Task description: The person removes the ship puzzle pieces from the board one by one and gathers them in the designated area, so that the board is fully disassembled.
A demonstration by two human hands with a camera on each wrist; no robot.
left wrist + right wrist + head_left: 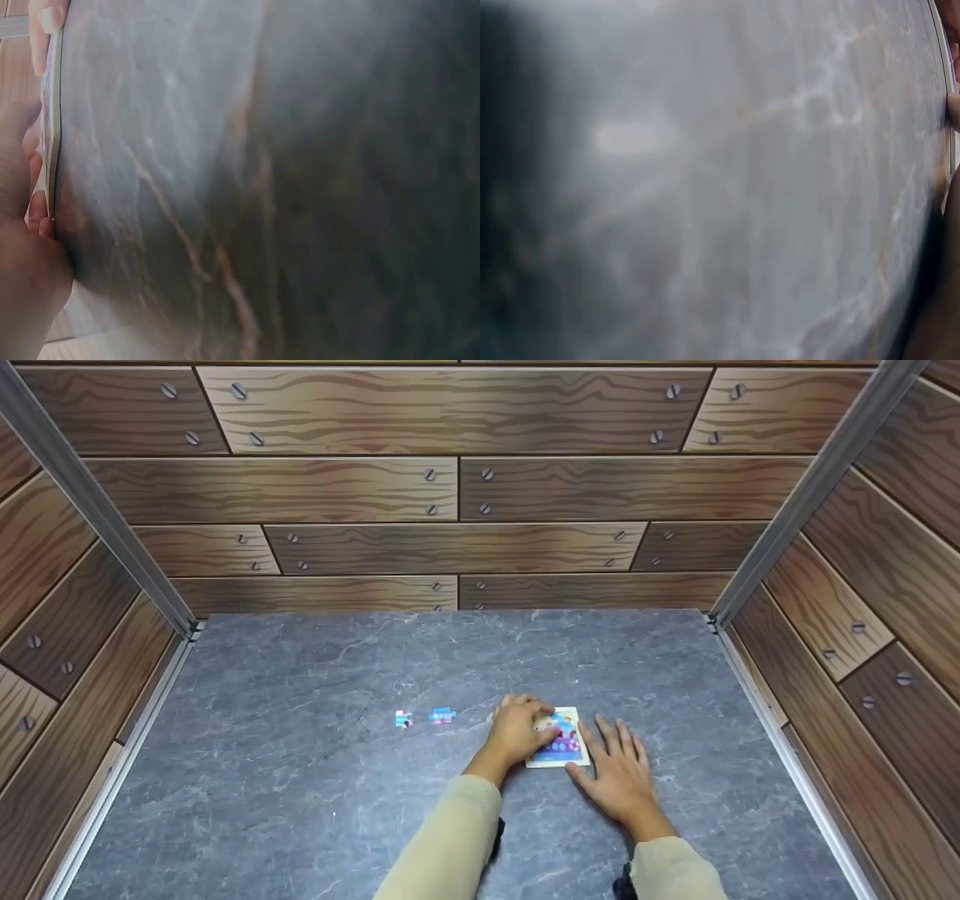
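A small jigsaw puzzle (564, 746) with a pale border and a colourful blue, pink and purple picture lies on the grey tabletop. My left hand (516, 729) reaches over its left side, thumb and forefinger apart over the picture. Part of the puzzle is hidden under that hand; I see no piece between its fingers. Flat beside the right edge, my right hand (621, 778) has its fingers spread, with the thumb touching the lower right corner. In the left wrist view the puzzle's edge (54, 127) shows side-on near the fingers.
Two loose jigsaw pieces, a red, white and blue one (403, 718) and a blue and pink one (442, 715), lie left of the hands. Wood-patterned walls (457, 487) with metal corner posts (817, 484) enclose the tabletop (300, 795) at the back and sides.
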